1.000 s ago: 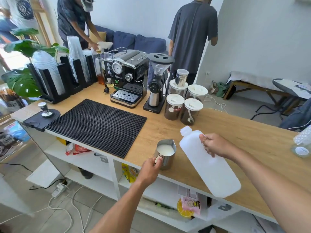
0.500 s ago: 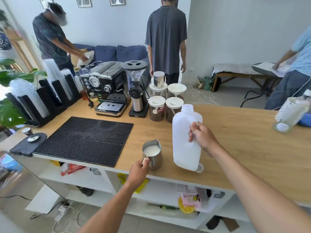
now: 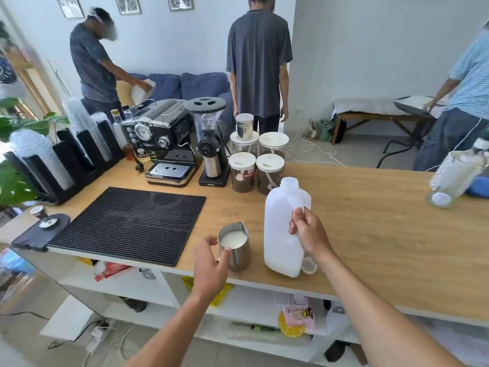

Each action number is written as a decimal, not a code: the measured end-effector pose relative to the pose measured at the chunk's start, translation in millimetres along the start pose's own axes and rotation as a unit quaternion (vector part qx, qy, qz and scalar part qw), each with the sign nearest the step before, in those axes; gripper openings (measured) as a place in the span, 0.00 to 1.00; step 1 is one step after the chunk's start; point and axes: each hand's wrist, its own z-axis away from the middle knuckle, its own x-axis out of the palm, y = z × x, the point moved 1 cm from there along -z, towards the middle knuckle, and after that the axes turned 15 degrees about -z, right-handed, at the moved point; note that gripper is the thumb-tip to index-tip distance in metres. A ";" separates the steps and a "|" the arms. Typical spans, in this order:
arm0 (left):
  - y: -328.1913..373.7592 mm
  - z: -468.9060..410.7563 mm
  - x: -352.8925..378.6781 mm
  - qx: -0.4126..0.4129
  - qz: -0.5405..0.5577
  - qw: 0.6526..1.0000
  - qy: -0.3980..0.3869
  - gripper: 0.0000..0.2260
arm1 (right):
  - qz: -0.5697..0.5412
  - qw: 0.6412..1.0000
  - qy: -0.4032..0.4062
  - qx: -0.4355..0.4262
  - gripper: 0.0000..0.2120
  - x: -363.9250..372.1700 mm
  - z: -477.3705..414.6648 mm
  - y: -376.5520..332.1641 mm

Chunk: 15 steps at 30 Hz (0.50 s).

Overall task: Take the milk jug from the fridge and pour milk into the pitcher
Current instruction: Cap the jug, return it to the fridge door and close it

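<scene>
A white plastic milk jug (image 3: 281,234) stands upright and uncapped on the wooden counter (image 3: 370,229), near its front edge. My right hand (image 3: 308,234) is closed around the jug's handle. To the jug's left stands a small steel pitcher (image 3: 234,246) with milk in it. My left hand (image 3: 210,263) touches the pitcher's near side at its handle, fingers loosely spread. The jug's white cap (image 3: 309,266) lies on the counter by the jug's base.
A black rubber mat (image 3: 127,223) lies left of the pitcher. Behind stand an espresso machine (image 3: 161,144), a grinder (image 3: 210,144) and several lidded jars (image 3: 242,172). A clear bottle (image 3: 457,173) leans at the far right. Three persons stand beyond the counter.
The jug went from tilted above the counter to standing upright on it. My left hand has loosened on the pitcher's handle. The view has lifted.
</scene>
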 end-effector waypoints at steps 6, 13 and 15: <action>68.1 -4.5 6.0 0.193 -0.036 0.980 -0.005 0.20 | 0.004 1.000 0.005 -0.014 0.20 -17.8 10.8 7.6; 103.3 -24.2 41.5 0.194 0.028 0.970 -0.143 0.38 | 0.075 0.995 -0.059 -0.010 0.17 -37.6 25.7 13.1; 107.3 -28.6 47.1 0.184 0.044 0.970 -0.155 0.42 | 0.061 0.996 -0.058 -0.010 0.14 -44.3 24.1 17.8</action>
